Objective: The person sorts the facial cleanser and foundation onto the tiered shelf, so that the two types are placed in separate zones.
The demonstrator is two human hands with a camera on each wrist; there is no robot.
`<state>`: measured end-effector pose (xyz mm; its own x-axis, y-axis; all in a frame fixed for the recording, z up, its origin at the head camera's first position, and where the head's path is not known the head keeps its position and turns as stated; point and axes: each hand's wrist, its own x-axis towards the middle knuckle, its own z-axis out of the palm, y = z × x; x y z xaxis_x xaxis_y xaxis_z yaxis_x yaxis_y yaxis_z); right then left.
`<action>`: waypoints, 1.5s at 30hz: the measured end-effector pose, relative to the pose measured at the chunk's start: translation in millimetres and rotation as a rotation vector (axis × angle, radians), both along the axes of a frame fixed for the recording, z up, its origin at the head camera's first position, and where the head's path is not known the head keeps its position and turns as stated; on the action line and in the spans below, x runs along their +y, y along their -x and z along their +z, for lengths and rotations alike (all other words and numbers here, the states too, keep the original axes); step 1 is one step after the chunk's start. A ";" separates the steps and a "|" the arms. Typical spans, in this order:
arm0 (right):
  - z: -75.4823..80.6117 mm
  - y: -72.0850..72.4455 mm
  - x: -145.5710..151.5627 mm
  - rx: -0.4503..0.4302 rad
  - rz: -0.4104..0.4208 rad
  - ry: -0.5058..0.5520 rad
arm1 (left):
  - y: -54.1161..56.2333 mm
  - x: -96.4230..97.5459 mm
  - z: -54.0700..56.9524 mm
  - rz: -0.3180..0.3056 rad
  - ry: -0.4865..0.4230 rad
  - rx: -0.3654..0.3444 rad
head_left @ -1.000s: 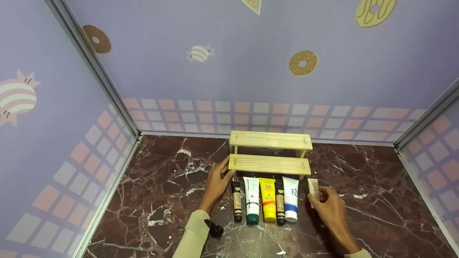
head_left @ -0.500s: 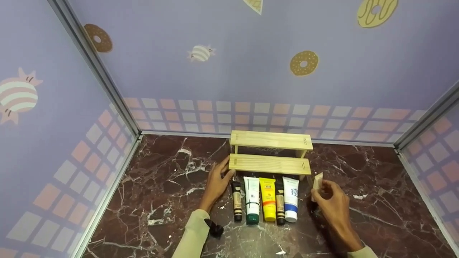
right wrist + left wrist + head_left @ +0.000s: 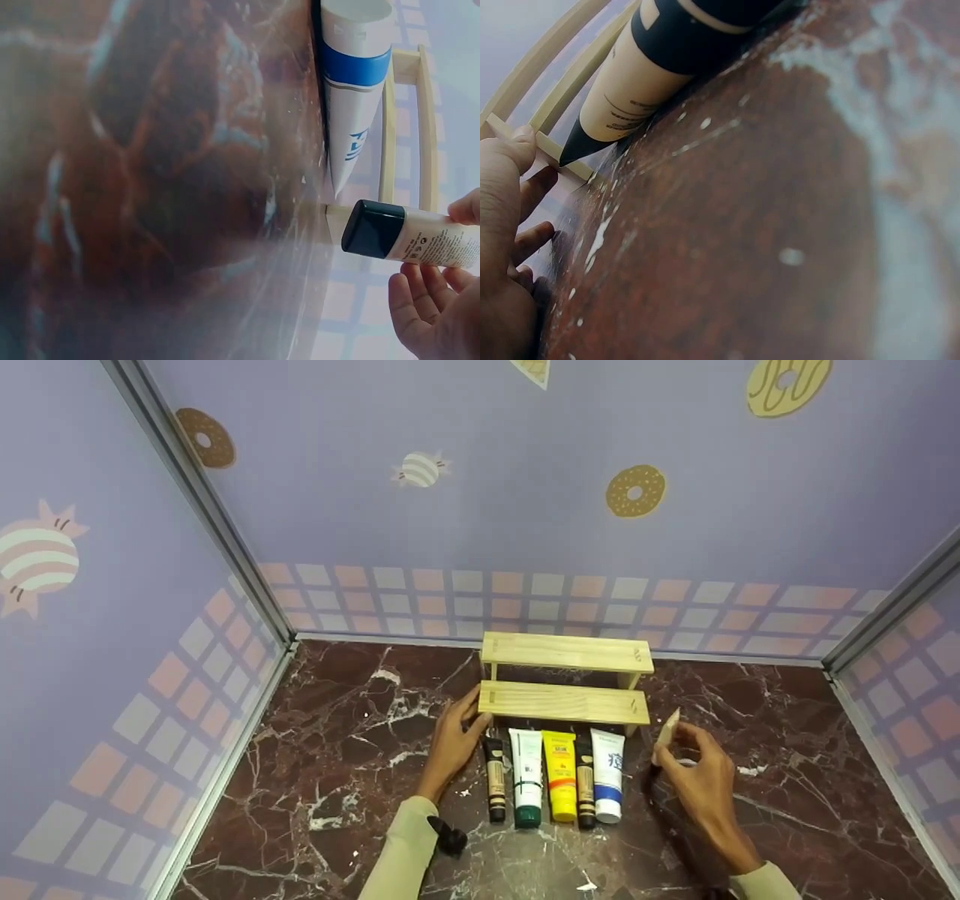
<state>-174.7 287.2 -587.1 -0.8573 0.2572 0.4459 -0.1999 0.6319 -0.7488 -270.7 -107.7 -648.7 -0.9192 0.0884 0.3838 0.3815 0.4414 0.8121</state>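
Observation:
My right hand [image 3: 703, 780] pinches a flattened beige tube with a black cap [image 3: 435, 236] between thumb and fingers, to the right of the wooden rack. In the head view that tube shows edge-on, and its cap is hidden. A two-tier light wooden rack [image 3: 562, 701] stands near the back wall. My left hand [image 3: 454, 742] holds the left end of its lower shelf, thumb at the front corner. Before the rack lie a black-and-beige tube [image 3: 496, 780], a white-and-green tube [image 3: 528, 776], a yellow tube [image 3: 560, 776], another black-and-beige tube [image 3: 586, 784] and a white-and-blue tube [image 3: 608, 776].
A dark red marbled tabletop [image 3: 337, 757] lies under everything. Patterned purple panels enclose it behind and at both sides, with a metal corner post [image 3: 225, 517] at left. The left wrist carries a small black device [image 3: 450, 838].
My right hand has shifted slightly right, turning its tube from flat face up to edge-on and raising the tip. The left hand, rack and lying tubes have stayed in place.

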 end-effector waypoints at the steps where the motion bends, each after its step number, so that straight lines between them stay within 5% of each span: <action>1: 0.8 0.6 -0.1 0.003 -0.001 -0.005 | -0.2 0.0 0.3 0.002 -0.002 -0.003; 27: 22.0 14.9 -7.2 0.054 0.062 0.042 | 1.0 -0.6 -2.4 -0.014 0.002 0.033; 45: 31.5 24.9 -17.7 0.080 0.120 0.040 | 0.7 -0.2 -1.5 0.000 0.004 -0.012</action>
<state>-199.6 269.5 -555.7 -0.8449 0.1741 0.5058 -0.3324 0.5699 -0.7515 -271.4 -107.9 -650.2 -0.9237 0.0897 0.3724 0.3717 0.4444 0.8151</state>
